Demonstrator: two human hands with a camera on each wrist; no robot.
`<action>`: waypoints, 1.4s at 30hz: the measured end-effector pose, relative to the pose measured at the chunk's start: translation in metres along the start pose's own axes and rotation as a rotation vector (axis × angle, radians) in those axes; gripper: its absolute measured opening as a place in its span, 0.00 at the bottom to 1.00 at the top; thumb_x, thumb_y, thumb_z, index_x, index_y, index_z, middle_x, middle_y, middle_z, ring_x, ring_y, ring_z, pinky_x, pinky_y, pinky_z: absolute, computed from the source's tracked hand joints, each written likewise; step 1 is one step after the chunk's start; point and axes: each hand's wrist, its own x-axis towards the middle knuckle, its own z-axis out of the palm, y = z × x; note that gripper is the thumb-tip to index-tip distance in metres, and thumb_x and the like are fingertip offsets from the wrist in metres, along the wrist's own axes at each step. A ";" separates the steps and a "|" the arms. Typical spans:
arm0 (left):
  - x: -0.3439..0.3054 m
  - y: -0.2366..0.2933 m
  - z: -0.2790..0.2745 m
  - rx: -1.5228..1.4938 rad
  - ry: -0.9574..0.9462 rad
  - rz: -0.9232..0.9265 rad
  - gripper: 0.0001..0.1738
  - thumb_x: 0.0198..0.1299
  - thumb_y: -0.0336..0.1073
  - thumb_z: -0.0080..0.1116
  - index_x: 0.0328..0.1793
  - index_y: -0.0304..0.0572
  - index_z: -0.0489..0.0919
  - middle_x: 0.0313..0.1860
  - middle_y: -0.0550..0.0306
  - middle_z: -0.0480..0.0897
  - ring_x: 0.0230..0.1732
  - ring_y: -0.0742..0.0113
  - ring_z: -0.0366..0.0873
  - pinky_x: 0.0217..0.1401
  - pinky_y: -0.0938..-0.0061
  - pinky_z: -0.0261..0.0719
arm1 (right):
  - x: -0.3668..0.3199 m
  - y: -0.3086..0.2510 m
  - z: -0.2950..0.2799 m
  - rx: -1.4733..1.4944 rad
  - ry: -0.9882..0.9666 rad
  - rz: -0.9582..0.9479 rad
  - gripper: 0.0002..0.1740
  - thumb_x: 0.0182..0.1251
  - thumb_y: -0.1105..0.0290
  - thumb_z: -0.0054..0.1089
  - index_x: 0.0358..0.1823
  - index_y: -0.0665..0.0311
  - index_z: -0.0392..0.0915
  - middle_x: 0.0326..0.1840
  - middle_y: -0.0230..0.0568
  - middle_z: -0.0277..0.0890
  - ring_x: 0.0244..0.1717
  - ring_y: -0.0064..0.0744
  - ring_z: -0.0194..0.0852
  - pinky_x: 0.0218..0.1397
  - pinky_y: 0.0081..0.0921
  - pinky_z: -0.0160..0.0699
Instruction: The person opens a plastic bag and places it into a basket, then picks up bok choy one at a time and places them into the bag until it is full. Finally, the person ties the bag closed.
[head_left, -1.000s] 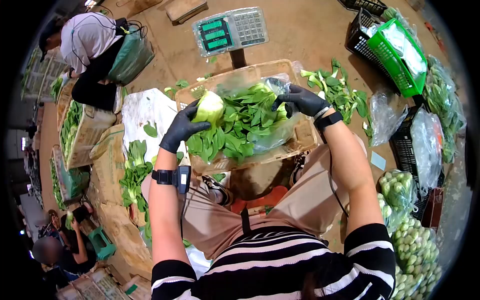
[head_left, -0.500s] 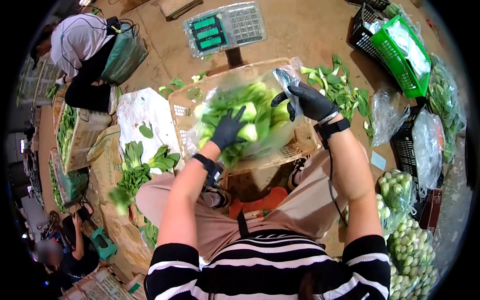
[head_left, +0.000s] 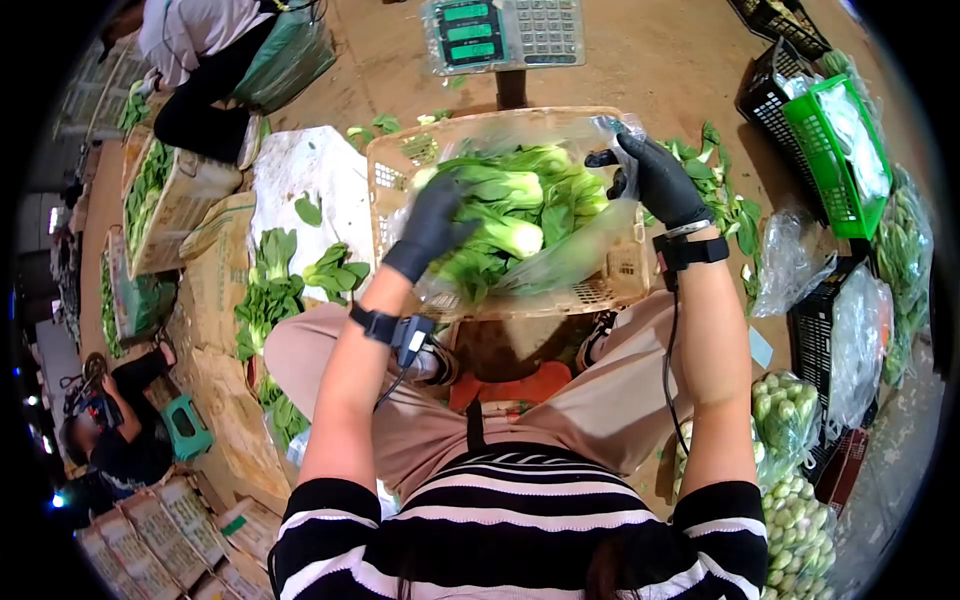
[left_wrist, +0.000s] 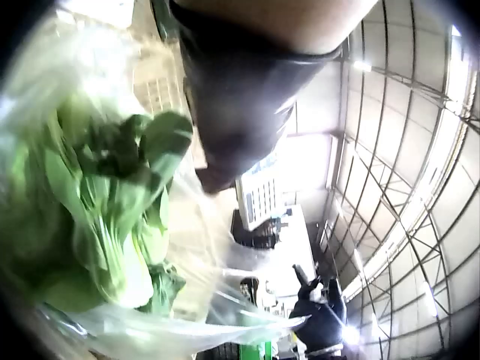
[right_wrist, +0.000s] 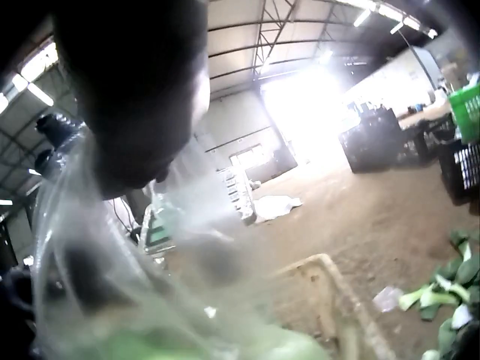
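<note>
A clear plastic bag [head_left: 575, 270] full of green bok choy [head_left: 515, 190] lies in a tan plastic basket [head_left: 385, 190] between the person's knees. Both hands wear black gloves. At the bag's right end the right hand [head_left: 660, 185] pinches its gathered edge between thumb and fingers; the right wrist view shows the film [right_wrist: 97, 232] hanging from that hand. The left hand [head_left: 432, 228], slightly blurred, is over the bag's left side, beside the leafy ends, with nothing visible in its grasp. White stems of the bok choy [left_wrist: 120, 262] lie inside the film in the left wrist view.
A scale with a lit display [head_left: 505, 35] stands beyond the basket. Loose bok choy [head_left: 270, 280] lies at the left, with more leaves [head_left: 720, 180] at the right. A green crate [head_left: 835, 150] and filled bags [head_left: 790, 420] line the right side. Another person [head_left: 205, 90] bends at upper left.
The left hand first held a bok choy, then lay spread on the bagged heads, and now has drawn back left. The right hand keeps hold of the bag's edge.
</note>
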 end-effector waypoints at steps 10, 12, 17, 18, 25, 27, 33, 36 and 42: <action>-0.115 -0.037 0.017 -0.003 0.152 -0.848 0.24 0.49 0.46 0.57 0.43 0.28 0.74 0.35 0.40 0.79 0.36 0.50 0.77 0.40 0.67 0.74 | -0.018 0.053 0.138 -0.962 -0.007 -0.937 0.08 0.46 0.73 0.54 0.31 0.65 0.73 0.37 0.49 0.72 0.39 0.45 0.70 0.50 0.36 0.66; -0.116 -0.030 0.011 -0.959 0.619 -0.838 0.16 0.54 0.40 0.52 0.40 0.32 0.76 0.25 0.52 0.78 0.25 0.65 0.75 0.32 0.74 0.73 | 0.003 0.113 0.173 -1.504 -0.172 -0.534 0.21 0.45 0.62 0.58 0.41 0.64 0.73 0.47 0.54 0.68 0.54 0.53 0.60 0.61 0.52 0.49; -0.119 -0.011 -0.031 -1.460 0.434 -0.946 0.13 0.60 0.38 0.44 0.37 0.36 0.75 0.12 0.65 0.62 0.09 0.77 0.53 0.17 0.80 0.61 | 0.043 0.185 0.174 -1.775 -0.108 -0.314 0.45 0.38 0.52 0.66 0.63 0.42 0.55 0.70 0.46 0.38 0.69 0.58 0.30 0.58 0.74 0.25; -0.120 -0.019 -0.043 -1.843 0.259 -0.723 0.14 0.60 0.39 0.45 0.45 0.36 0.72 0.12 0.66 0.60 0.09 0.78 0.53 0.16 0.82 0.58 | 0.046 0.187 0.172 -1.814 -0.177 -0.267 0.46 0.38 0.51 0.66 0.63 0.40 0.55 0.71 0.44 0.37 0.69 0.57 0.29 0.57 0.74 0.25; -0.063 0.082 -0.138 -2.013 0.079 -0.286 0.33 0.63 0.48 0.37 0.67 0.34 0.49 0.17 0.65 0.62 0.10 0.82 0.52 0.15 0.86 0.53 | 0.068 0.230 0.146 -1.973 -0.298 -0.197 0.38 0.47 0.54 0.59 0.62 0.33 0.55 0.71 0.38 0.37 0.70 0.53 0.31 0.58 0.73 0.28; -0.065 0.063 -0.136 -1.690 0.154 -0.152 0.31 0.62 0.41 0.43 0.67 0.35 0.50 0.22 0.62 0.67 0.16 0.82 0.57 0.19 0.87 0.58 | 0.075 0.244 0.137 -1.957 -0.296 -0.205 0.30 0.54 0.56 0.51 0.62 0.35 0.56 0.71 0.40 0.37 0.70 0.53 0.30 0.58 0.72 0.24; -0.073 0.031 -0.099 -1.634 0.409 -0.127 0.25 0.53 0.21 0.46 0.60 0.42 0.65 0.35 0.57 0.75 0.32 0.72 0.74 0.35 0.82 0.73 | 0.092 0.247 0.150 -2.080 -0.331 -0.209 0.24 0.58 0.60 0.46 0.56 0.59 0.65 0.62 0.47 0.55 0.64 0.44 0.48 0.60 0.52 0.47; -0.089 0.050 -0.125 -0.724 0.485 -0.276 0.30 0.52 0.42 0.57 0.60 0.39 0.63 0.49 0.43 0.73 0.46 0.57 0.75 0.47 0.70 0.72 | 0.077 0.198 0.191 -2.156 -0.593 -0.169 0.23 0.56 0.64 0.49 0.54 0.62 0.67 0.58 0.48 0.61 0.59 0.41 0.56 0.58 0.44 0.55; -0.231 -0.006 -0.196 -0.979 0.930 -0.314 0.19 0.59 0.35 0.48 0.55 0.34 0.68 0.40 0.51 0.79 0.40 0.66 0.77 0.46 0.73 0.75 | 0.052 0.149 0.144 -1.509 -0.437 -0.648 0.24 0.50 0.70 0.58 0.51 0.67 0.69 0.46 0.47 0.73 0.48 0.42 0.70 0.55 0.33 0.65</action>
